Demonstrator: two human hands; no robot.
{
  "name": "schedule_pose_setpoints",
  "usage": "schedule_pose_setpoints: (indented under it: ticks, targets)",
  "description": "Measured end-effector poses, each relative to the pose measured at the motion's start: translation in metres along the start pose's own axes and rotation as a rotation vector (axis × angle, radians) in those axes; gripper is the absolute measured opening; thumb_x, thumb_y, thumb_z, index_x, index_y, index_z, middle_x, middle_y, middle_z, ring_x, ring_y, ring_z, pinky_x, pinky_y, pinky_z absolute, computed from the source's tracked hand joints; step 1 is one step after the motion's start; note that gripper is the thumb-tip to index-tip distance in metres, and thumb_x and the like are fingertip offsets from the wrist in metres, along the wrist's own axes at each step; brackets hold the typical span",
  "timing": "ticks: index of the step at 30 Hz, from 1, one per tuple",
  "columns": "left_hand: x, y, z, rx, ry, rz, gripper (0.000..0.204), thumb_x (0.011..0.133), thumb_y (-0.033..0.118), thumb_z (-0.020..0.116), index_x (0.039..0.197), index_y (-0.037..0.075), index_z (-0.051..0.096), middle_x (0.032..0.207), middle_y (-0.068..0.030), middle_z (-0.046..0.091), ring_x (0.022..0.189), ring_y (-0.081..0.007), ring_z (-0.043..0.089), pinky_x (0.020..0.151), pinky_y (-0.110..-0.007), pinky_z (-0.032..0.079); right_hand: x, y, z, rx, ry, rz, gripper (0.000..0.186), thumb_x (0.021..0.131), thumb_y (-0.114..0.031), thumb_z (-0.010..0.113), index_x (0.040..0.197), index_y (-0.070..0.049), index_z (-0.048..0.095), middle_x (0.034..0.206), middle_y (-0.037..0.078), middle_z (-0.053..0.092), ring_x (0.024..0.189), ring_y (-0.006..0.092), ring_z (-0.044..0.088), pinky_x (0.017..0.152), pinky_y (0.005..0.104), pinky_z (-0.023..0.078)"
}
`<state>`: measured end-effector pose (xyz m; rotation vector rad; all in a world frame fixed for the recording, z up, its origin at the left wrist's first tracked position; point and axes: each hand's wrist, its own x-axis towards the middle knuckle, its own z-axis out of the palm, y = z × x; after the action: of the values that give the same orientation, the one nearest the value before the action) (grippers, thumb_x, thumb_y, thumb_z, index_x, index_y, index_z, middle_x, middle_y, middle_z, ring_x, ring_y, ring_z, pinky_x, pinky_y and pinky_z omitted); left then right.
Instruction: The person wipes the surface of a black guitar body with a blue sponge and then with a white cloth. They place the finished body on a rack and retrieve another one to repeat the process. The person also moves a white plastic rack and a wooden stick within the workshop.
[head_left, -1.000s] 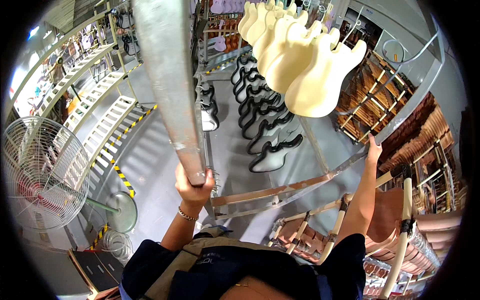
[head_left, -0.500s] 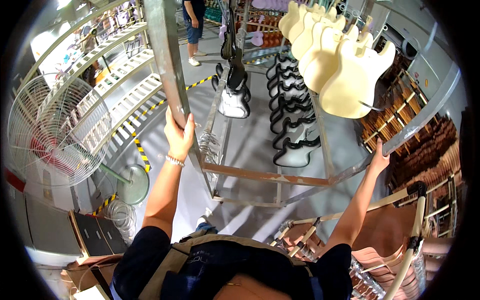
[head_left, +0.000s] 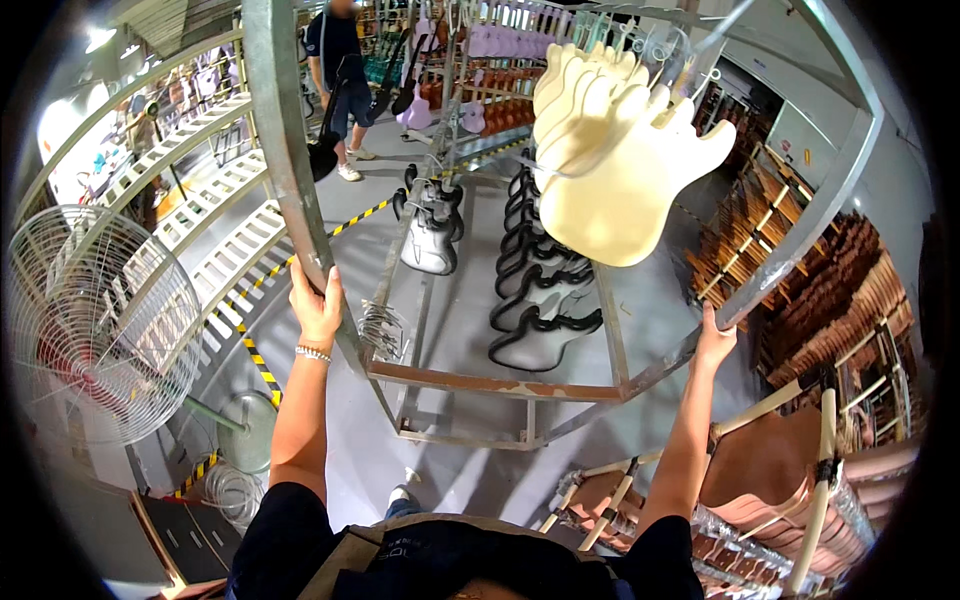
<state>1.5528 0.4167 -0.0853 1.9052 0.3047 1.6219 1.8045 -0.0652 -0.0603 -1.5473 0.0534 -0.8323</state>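
My left hand [head_left: 317, 305] is wrapped round the left upright [head_left: 285, 150] of a grey metal rack, a beaded bracelet on its wrist. Farther right, my right hand [head_left: 713, 342] grips the rack's right upright [head_left: 800, 240]. Between them runs a worn brown crossbar [head_left: 490, 383]. Cream guitar bodies [head_left: 610, 205] hang in a row from the rack's upper right. Grey guitar bodies with black edges [head_left: 545, 340] stand in a line low in the rack, and more of them [head_left: 430, 245] are at its left. Dark guitar shapes [head_left: 322, 155] hang near the left upright.
At left stand a large caged fan [head_left: 100, 325] and slatted white shelving [head_left: 235, 235]. Yellow-black tape [head_left: 260, 365] marks the floor. Brown wooden pieces [head_left: 830, 310] fill racks at right; a pipe-framed cart [head_left: 825, 450] is close by. A person [head_left: 335, 50] stands beyond the rack.
The cream bodies have swung left against the rack, and the dark hanging shapes have shifted left too. The rack and floor sit lower and farther left in view. Both hands keep their hold.
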Motion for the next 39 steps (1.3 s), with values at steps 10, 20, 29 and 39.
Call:
schedule_pose_setpoints:
  ticks: [10,20,29,39]
  targets:
    - [0.002,-0.028,-0.001,0.072,0.031,0.173,0.053,0.080,0.025,0.059,0.122,0.001,0.039,0.094,-0.0167,0.059,0.076,-0.0200,0.060,0.070,-0.030,0.047,0.024,0.041,-0.007,-0.112,0.014,-0.043,0.035,0.071,-0.016,0.072,0.092,0.007,0.057,0.079,0.005,0.059,0.069,0.0131,0.051,0.066,0.0275,0.043]
    - [0.134,-0.032,-0.031,0.488,-1.646,-0.686,0.037,0.081,0.015,0.054,0.116,0.004,0.050,0.100,-0.0090,0.060,0.070,-0.0159,0.058,0.068,-0.030,0.047,0.017,0.023,-0.008,-0.029,-0.014,-0.072,0.039,0.072,-0.017,0.071,0.100,0.005,0.055,0.085,0.005,0.059,0.071,0.0133,0.053,0.064,0.0268,0.043]
    - [0.027,0.018,-0.015,-0.488,-0.250,-0.326,0.060,0.084,0.055,0.041,0.115,0.004,0.045,0.094,-0.0047,0.055,0.087,-0.0143,0.050,0.077,-0.026,0.039,0.003,0.008,0.003,-0.067,0.060,-0.028,0.034,0.071,-0.019,0.072,0.090,0.005,0.058,0.081,0.007,0.061,0.069,0.0156,0.055,0.066,0.0286,0.044]
    - [0.030,0.008,0.000,0.188,0.187,-0.021,0.040,0.078,0.031,0.063,0.104,0.004,0.048,0.072,-0.0170,0.059,0.065,-0.0349,0.059,0.058,-0.038,0.046,-0.015,-0.007,0.004,0.019,-0.012,0.030,0.034,0.072,-0.016,0.072,0.094,0.005,0.056,0.082,0.005,0.059,0.072,0.0143,0.054,0.068,0.0285,0.044]
